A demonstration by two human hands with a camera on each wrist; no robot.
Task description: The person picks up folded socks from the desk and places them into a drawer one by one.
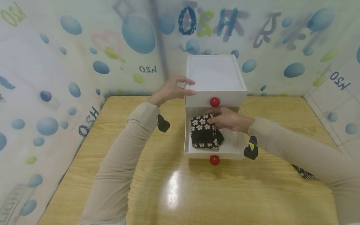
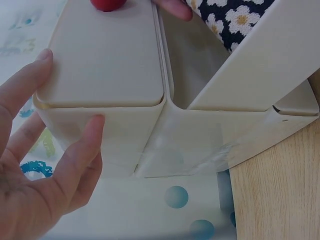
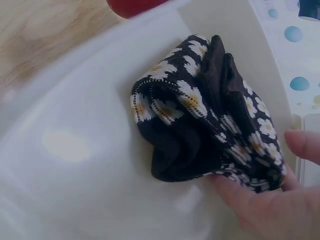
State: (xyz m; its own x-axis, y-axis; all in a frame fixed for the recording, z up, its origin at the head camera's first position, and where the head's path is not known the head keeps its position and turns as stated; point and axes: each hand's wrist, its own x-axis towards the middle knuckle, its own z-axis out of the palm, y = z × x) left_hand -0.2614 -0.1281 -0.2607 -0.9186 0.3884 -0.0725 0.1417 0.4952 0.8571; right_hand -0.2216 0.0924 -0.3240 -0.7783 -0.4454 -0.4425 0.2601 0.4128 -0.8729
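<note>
Left hand (image 1: 172,89), fingers apart, rests against a white drawer unit (image 1: 216,73); right hand (image 1: 230,120) pinches folded flowered cloth (image 1: 203,132), which could unfold should that hold slacken.

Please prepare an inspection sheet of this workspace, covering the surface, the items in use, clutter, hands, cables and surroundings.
Surface: wood-grain tabletop, with a bright reflection near the middle.
Items in use: white drawer box with its lower drawer pulled out; folded black flowered fabric inside that drawer.
Clutter: a dark patterned piece at the right, partly hidden by the right sleeve.
Left hand: touches the box's upper left edge.
Right hand: touches the fabric; firmness of hold unclear.
Cables: nothing seen.
Surroundings: pale backdrop with blue spots and lettering.
</note>
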